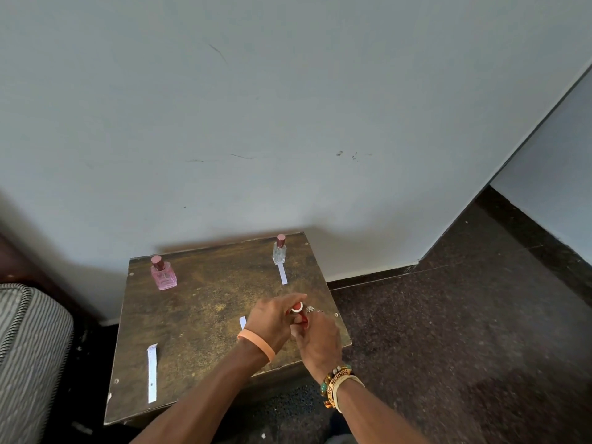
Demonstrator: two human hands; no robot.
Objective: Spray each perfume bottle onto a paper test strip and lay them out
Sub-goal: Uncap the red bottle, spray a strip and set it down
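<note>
Both hands meet over the right front part of the small brown table (205,302). My left hand (272,318) and my right hand (317,338) together hold a red perfume bottle (298,310), mostly hidden by the fingers; its red cap top shows between them. A pink bottle (163,275) stands at the back left. A clear bottle (279,251) with a pinkish cap stands at the back right, with a white paper strip (283,274) lying just in front of it. Another strip (242,322) pokes out beside my left wrist. A long strip (152,373) lies at the front left.
The table stands against a pale wall (256,123). A striped cushion (28,347) sits to the left. Dark speckled floor (448,331) stretches to the right and in front.
</note>
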